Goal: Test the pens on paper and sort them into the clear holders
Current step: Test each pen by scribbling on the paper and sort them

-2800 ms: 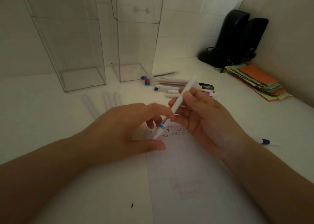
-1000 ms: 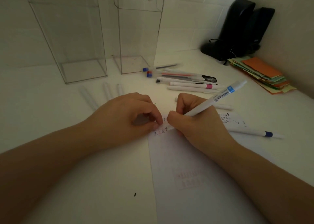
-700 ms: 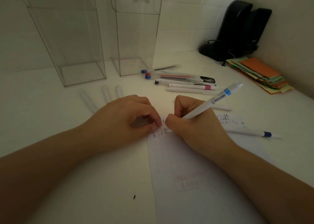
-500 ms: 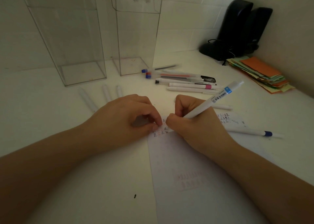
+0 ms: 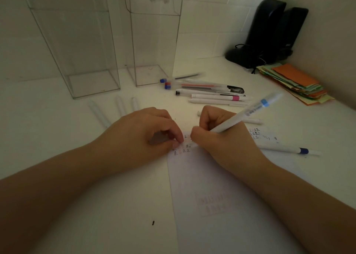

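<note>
My right hand (image 5: 221,138) grips a white pen (image 5: 248,113) with a blue band, its tip down on the sheet of paper (image 5: 208,196) among small written marks; the tip itself is hidden by my fingers. My left hand (image 5: 142,138) is curled with thumb and forefinger pressed on the paper's top left corner; whether it holds something small I cannot tell. Two tall clear holders (image 5: 77,41) (image 5: 154,31) stand at the back. A bunch of several pens (image 5: 208,91) lies right of them. Another white pen with a blue band (image 5: 285,149) lies right of the paper.
Three pale pen caps (image 5: 119,107) lie left of my left hand. A stack of coloured paper (image 5: 296,82) and black speakers (image 5: 269,33) fill the back right corner. A wall runs along the right side. A small dark speck (image 5: 153,223) sits on the desk.
2.8 s ago both hands held the pen in the air above the paper. For the last second my right hand has kept it on the paper, shifting only slightly.
</note>
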A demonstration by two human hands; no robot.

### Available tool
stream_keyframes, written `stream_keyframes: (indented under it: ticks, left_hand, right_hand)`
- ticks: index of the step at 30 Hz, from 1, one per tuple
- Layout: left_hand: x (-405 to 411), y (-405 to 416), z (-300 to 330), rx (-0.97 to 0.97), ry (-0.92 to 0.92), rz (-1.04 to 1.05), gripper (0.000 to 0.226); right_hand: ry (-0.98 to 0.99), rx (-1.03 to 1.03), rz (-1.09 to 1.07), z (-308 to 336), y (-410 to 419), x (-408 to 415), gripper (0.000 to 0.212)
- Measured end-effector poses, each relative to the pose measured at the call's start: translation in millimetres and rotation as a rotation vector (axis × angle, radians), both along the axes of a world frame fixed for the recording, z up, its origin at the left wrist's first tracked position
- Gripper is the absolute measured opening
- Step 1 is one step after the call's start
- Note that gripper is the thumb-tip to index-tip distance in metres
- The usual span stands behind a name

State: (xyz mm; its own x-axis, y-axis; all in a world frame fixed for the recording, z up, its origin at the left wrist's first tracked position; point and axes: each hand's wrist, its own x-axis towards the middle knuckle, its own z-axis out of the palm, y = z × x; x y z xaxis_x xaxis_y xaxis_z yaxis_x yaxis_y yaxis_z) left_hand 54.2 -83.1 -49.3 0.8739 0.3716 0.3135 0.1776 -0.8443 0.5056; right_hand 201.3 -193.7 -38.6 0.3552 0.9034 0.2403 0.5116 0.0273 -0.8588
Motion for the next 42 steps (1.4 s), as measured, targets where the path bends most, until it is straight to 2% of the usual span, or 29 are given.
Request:
stream_keyframes:
  ticks: [4,7,10,12,15,20,23,26,29,31,34,37,39,42]
  left_hand:
    - [-1.8,-2.9,3.2,0.041,-0.09,0.018,0.02]
    - [-3.4,-7.6,10.3,0.098,-0.198,0.023,0.026]
    - [-5.6,-14.3,16.6,0.088,-0.239,-0.132,0.031]
    - [-6.2,-18.9,17.4,0.04,-0.203,-0.241,0.038]
    - [-5.6,-22.6,16.9,-0.008,-0.181,-0.281,0.044]
    - [-2.1,-24.3,17.3,0.009,-0.159,-0.31,0.032]
    - [-1.7,-26.1,17.4,0.004,-0.145,-0.327,0.03]
    - [-3.8,-25.8,17.2,0.044,-0.113,-0.334,0.033]
    - [-5.8,-23.0,16.4,0.05,-0.097,-0.295,0.033]
    - [-5.9,-18.1,14.6,0.077,-0.08,-0.23,0.032]
    - [-5.2,-7.4,9.2,0.165,-0.009,-0.062,0.033]
    - [-4.4,-1.4,3.9,0.2,0.045,0.078,0.04]
    - [-3.0,-1.8,2.9,0.22,0.052,0.115,0.045]
    - [-2.0,-0.1,3.7,0.265,0.04,0.167,0.051]
  right_hand:
    - [0.191,0.114,0.016,5.5,-0.3,0.6,0.005]
    - [0.12,0.118,0.038,5.6,-0.8,-2.8,0.012]
    - [-0.003,0.032,0.014,-0.2,-0.4,-1.7,0.008]
    - [-0.079,-0.014,0.018,-4.7,1.5,0.3,0.015]
    - [-0.131,-0.038,0.049,-5.6,3.4,-0.7,0.03]
    - [-0.265,-0.117,0.083,-2.6,1.8,-3.1,0.033]
    - [-0.263,-0.121,0.085,-0.6,1.7,-4.5,0.035]
    - [-0.251,-0.09,0.097,0.2,1.1,-5.1,0.04]
    - [-0.263,-0.08,0.087,-2.2,1.4,-3.3,0.058]
    - [-0.292,-0.067,0.058,-3.2,0.7,-3.0,0.054]
    - [-0.444,-0.049,-0.071,-1.4,-1.2,1.1,0.036]
    - [-0.702,-0.084,-0.237,5.7,-2.3,11.7,0.034]
    - [-0.866,-0.197,-0.323,8.7,-2.7,21.6,0.04]
    - [-0.964,-0.423,-0.366,7.3,-3.2,32.3,0.038]
